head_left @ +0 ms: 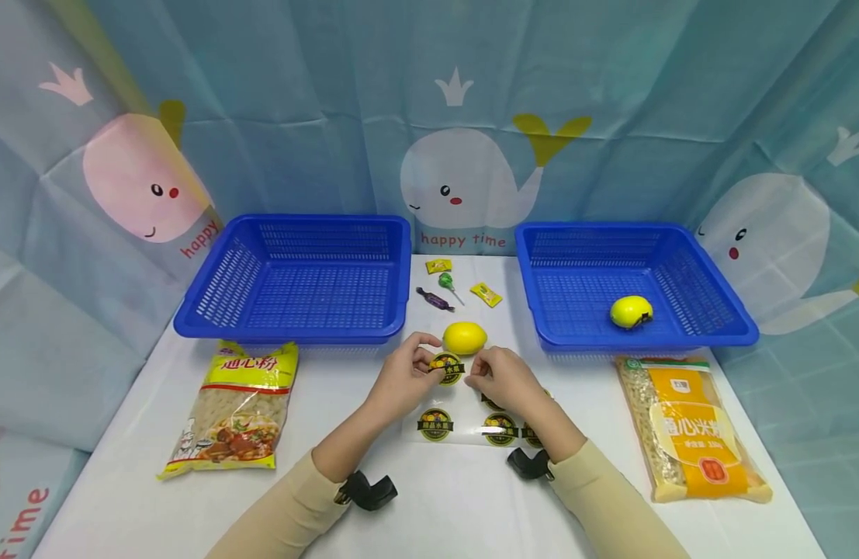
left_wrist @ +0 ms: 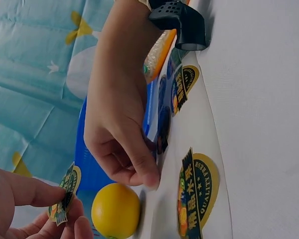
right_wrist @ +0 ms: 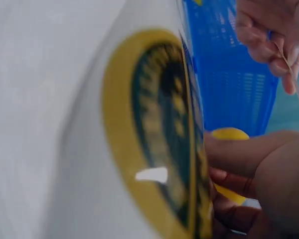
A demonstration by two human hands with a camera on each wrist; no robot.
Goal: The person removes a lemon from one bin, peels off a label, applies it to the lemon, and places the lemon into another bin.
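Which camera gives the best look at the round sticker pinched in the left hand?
The head view: the sticker faces the camera, held by the left hand. The left wrist view shows it tilted, partly hidden by fingers; the right wrist view shows only its thin edge.

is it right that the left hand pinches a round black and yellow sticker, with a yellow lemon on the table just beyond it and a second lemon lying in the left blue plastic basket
Not quite. The second lemon lies in the right blue plastic basket, as the head view shows; the left blue plastic basket holds nothing. The rest stands: the left hand pinches the round black and yellow sticker, with the yellow lemon on the table just beyond.
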